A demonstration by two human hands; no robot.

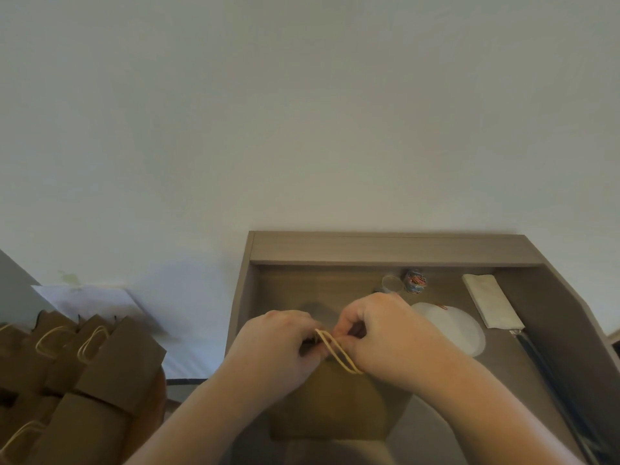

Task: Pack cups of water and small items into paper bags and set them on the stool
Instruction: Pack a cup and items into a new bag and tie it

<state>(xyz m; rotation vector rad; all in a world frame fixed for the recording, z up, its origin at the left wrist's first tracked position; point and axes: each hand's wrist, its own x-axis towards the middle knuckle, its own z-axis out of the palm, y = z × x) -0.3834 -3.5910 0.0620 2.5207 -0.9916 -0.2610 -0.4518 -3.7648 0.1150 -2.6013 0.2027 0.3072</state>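
From the head view, the brown paper bag (335,407) stands low in the centre of the frame, on the desk (385,250) with its raised wooden walls. Both hands meet at its folded top. The left hand (278,344) has its grip closed, fingers curled on the bag's upper edge. The right hand (385,333) pinches the same edge just beside it, and the twine handles (339,352) loop out between the two.

Further up the desk, right of centre, are a clear cup (391,283) and a tub of coloured clips (416,280). White round lids (453,330) and a stack of napkins (489,302) lie to the right. At lower left, packed bags (100,364) crowd the stool (161,394).

I reckon the bag is light but stiff-sided paper that creases easily. If it holds water, it needs to stay upright. The safest hold looks to be both twine handles together, lifted straight up without tilting or squeezing the sides.
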